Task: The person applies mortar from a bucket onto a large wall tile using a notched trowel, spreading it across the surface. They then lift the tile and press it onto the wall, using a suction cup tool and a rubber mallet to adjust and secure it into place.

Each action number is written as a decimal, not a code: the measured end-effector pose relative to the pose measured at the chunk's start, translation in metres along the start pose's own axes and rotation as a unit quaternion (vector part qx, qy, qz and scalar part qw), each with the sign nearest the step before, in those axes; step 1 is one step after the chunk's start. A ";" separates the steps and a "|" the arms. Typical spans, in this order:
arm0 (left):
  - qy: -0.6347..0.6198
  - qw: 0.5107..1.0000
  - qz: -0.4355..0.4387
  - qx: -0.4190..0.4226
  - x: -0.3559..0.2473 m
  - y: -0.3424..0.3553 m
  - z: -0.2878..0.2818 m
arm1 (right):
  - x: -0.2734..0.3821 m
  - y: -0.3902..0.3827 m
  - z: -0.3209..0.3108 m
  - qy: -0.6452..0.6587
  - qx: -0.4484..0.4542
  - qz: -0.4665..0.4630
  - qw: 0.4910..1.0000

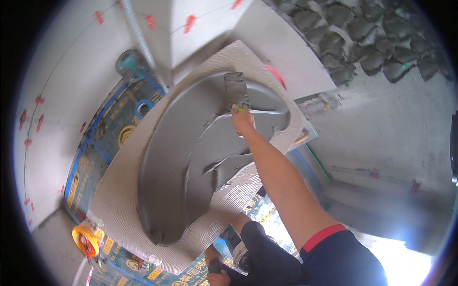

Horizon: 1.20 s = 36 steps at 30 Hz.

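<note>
Right hand (pixel 244 121) wraps trowel (pixel 235 88) on mortar (pixel 174 138), lengthwise toward slab (pixel 112 202) far corner; left hand (pixel 219 278) off near edge, grip unclear.

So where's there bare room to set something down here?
The mat strip between the left wall and the slab, from blue ring to yellow ring, looks mostly free. The slab's ridged left corner has no grey mortar, though it may be wet. Crowded: the slab's middle, under mortar and trowel.
</note>
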<state>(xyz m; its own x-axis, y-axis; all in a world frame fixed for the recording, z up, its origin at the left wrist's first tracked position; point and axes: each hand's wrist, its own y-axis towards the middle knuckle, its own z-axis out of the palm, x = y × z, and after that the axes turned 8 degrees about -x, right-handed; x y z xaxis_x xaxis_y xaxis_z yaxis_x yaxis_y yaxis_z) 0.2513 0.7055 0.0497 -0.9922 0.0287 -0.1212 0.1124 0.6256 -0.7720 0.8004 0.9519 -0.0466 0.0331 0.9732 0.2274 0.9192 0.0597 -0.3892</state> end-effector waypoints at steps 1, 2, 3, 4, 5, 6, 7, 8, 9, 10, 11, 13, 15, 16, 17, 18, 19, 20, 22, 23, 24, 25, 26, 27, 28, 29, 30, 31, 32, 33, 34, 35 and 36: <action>0.007 0.999 -0.042 0.031 -0.006 0.002 -0.006 | -0.003 0.004 -0.008 0.049 0.023 0.039 0.998; 0.012 0.995 -0.083 0.060 -0.014 0.005 -0.010 | -0.007 0.012 -0.020 0.099 0.043 0.074 0.991; 0.020 0.995 -0.072 0.061 -0.017 0.007 -0.009 | -0.019 0.023 -0.025 0.105 0.036 0.084 0.990; 0.035 0.992 -0.104 0.067 -0.017 0.010 -0.004 | -0.033 0.035 -0.027 0.096 0.022 0.090 0.991; 0.049 0.987 -0.136 0.073 -0.021 0.012 -0.004 | -0.048 0.044 -0.031 0.086 0.009 0.097 0.992; 0.056 0.987 -0.127 0.075 -0.024 0.013 -0.005 | -0.063 0.052 -0.035 0.089 0.003 0.106 0.990; 0.061 0.990 -0.102 0.081 -0.026 0.014 -0.006 | -0.078 0.058 -0.040 0.100 -0.007 0.130 0.986; 0.067 0.991 -0.078 0.089 -0.029 0.014 -0.009 | -0.094 0.063 -0.043 0.110 -0.016 0.154 0.982; 0.073 0.990 -0.072 0.092 -0.033 0.015 -0.010 | -0.110 0.066 -0.046 0.110 -0.020 0.162 0.980; 0.093 0.988 -0.059 0.108 -0.036 0.016 -0.012 | -0.125 0.069 -0.048 0.083 -0.056 0.160 0.982; 0.113 0.985 -0.049 0.121 -0.039 0.017 -0.016 | -0.134 0.067 -0.051 0.056 -0.088 0.157 0.982; 0.103 0.986 -0.057 0.122 -0.046 0.018 -0.026 | -0.152 0.063 -0.060 0.081 -0.079 0.201 0.973; 0.091 0.986 -0.062 0.127 -0.047 0.019 -0.027 | -0.177 0.064 -0.069 0.104 -0.073 0.244 0.961; 0.091 0.983 -0.081 0.136 -0.041 0.021 -0.022 | -0.194 0.068 -0.068 0.117 -0.079 0.253 0.957; 0.091 0.980 -0.100 0.144 -0.042 0.023 -0.021 | -0.205 0.068 -0.070 0.131 -0.085 0.262 0.952; 0.094 0.980 -0.099 0.147 -0.044 0.023 -0.020 | -0.215 0.066 -0.070 0.130 -0.086 0.266 0.951; 0.095 0.979 -0.115 0.136 -0.045 0.022 -0.019 | -0.225 0.064 -0.069 0.121 -0.103 0.272 0.949; 0.096 0.979 -0.133 0.124 -0.046 0.022 -0.021 | -0.231 0.061 -0.067 0.113 -0.118 0.277 0.947; 0.110 0.978 -0.134 0.117 -0.038 0.025 -0.015 | -0.243 0.056 -0.065 0.114 -0.125 0.283 0.944; 0.120 0.977 -0.138 0.106 -0.033 0.026 -0.014 | -0.235 0.048 -0.070 0.135 -0.108 0.295 0.940; 0.121 0.977 -0.134 0.112 -0.035 0.025 -0.012 | -0.240 0.042 -0.086 0.151 -0.105 0.309 0.933; 0.123 0.979 -0.125 0.104 -0.037 0.023 -0.010 | -0.280 0.057 -0.070 0.073 -0.157 0.276 0.945; 0.126 0.980 -0.122 0.094 -0.038 0.023 -0.009 | -0.298 0.058 -0.068 0.071 -0.157 0.276 0.946; 0.127 0.980 -0.124 0.094 -0.038 0.023 -0.009 | -0.309 0.056 -0.068 0.081 -0.162 0.282 0.942; 0.123 0.980 -0.121 0.102 -0.038 0.024 -0.010 | -0.320 0.053 -0.067 0.091 -0.168 0.288 0.938; 0.120 0.980 -0.119 0.109 -0.038 0.025 -0.011 | -0.330 0.046 -0.064 0.089 -0.165 0.288 0.939; 0.121 0.979 -0.121 0.109 -0.043 0.024 -0.015 | -0.339 0.036 -0.064 0.044 -0.198 0.231 0.952; 0.119 0.980 -0.113 0.116 -0.049 0.024 -0.019 | -0.347 0.030 -0.062 -0.001 -0.230 0.173 0.958; 0.118 0.980 -0.104 0.124 -0.053 0.025 -0.021 | -0.347 0.028 -0.065 -0.002 -0.230 0.175 0.957; 0.122 0.979 -0.108 0.122 -0.050 0.027 -0.021 | -0.337 0.021 -0.068 0.089 -0.144 0.150 0.974; 0.124 0.979 -0.105 0.121 -0.046 0.029 -0.022 | -0.328 0.015 -0.070 0.180 -0.056 0.124 0.974; 0.128 0.979 -0.099 0.124 -0.043 0.029 -0.022 | -0.301 0.008 -0.082 0.278 -0.013 0.129 0.952; 0.132 0.978 -0.094 0.128 -0.042 0.029 -0.019 | -0.301 0.016 -0.084 0.277 -0.019 0.135 0.951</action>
<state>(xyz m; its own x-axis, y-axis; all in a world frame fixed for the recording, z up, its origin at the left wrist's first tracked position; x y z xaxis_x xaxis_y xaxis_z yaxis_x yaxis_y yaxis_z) 0.2955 0.7373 0.0440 -0.9722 0.1538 0.1766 -0.0963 0.4246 -0.9003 0.8386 0.6416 -0.0464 0.4618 0.6853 0.5631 0.8610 -0.1939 -0.4702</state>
